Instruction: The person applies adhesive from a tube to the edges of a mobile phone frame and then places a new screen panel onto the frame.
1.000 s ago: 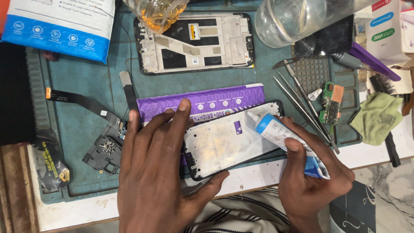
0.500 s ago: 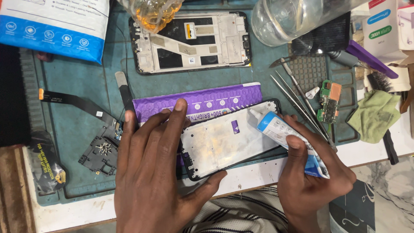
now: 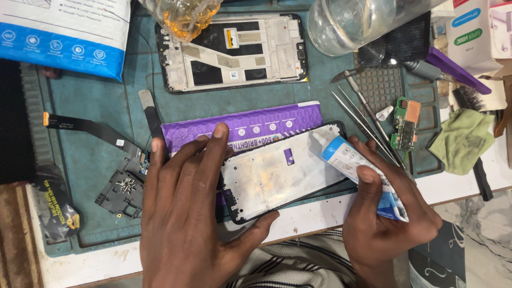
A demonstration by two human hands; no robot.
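Note:
My left hand point(image 3: 186, 213) lies flat on the left end of a phone screen panel point(image 3: 282, 173), which rests face down, its white back up. Its fingers spread over the panel's edge and the purple bubble-wrap sleeve point(image 3: 250, 125) under it. My right hand point(image 3: 386, 218) grips a blue and white glue tube point(image 3: 354, 168), and the tube's white nozzle touches the panel's upper right corner.
A bare phone frame point(image 3: 234, 53) lies further back on the teal work mat point(image 3: 96, 117). Tweezers point(image 3: 368, 125), a small green circuit board point(image 3: 405, 122) and a green cloth point(image 3: 464, 141) sit to the right. A flex cable with a black board point(image 3: 120, 189) lies left, and glass jars point(image 3: 352, 21) stand behind.
The view has shifted slightly. The glue tube's nozzle has crept a little along the panel's upper right edge. My left hand stays pressed on the panel.

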